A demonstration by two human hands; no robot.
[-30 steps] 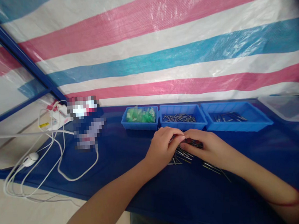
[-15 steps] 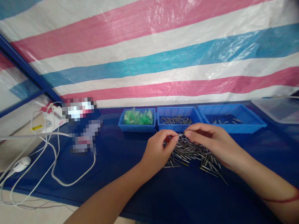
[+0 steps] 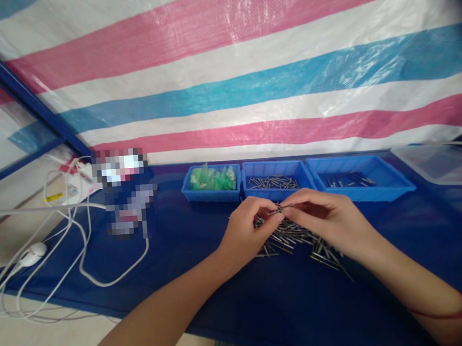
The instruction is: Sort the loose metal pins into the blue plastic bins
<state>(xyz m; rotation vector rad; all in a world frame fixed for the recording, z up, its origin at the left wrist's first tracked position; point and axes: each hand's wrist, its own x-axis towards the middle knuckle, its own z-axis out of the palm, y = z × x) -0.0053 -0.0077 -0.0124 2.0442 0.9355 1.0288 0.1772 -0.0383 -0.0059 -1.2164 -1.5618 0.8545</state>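
A heap of thin metal pins [image 3: 299, 241] lies on the dark blue table cloth [image 3: 205, 259]. Just above the heap, my left hand [image 3: 246, 231] and my right hand [image 3: 329, 220] meet fingertip to fingertip. Both pinch a small metal pin [image 3: 281, 208] between thumb and fingers. Behind them stand three blue trays in a row: the left tray [image 3: 212, 195] holds green plastic pieces, the middle tray [image 3: 276, 192] holds metal pins, the right tray [image 3: 374, 190] holds a few pins.
White cables [image 3: 82, 257] and a white plug [image 3: 31, 254] sprawl over the table's left end, beside a blurred-out object [image 3: 128, 201]. A clear plastic lid [image 3: 440, 164] lies at far right. A pink, white and blue striped tarpaulin [image 3: 248, 77] closes the back.
Both hands lifted off the heap of pins, where they lay a second ago, and now hold a pin between their fingertips slightly above it. The view has shifted a little.
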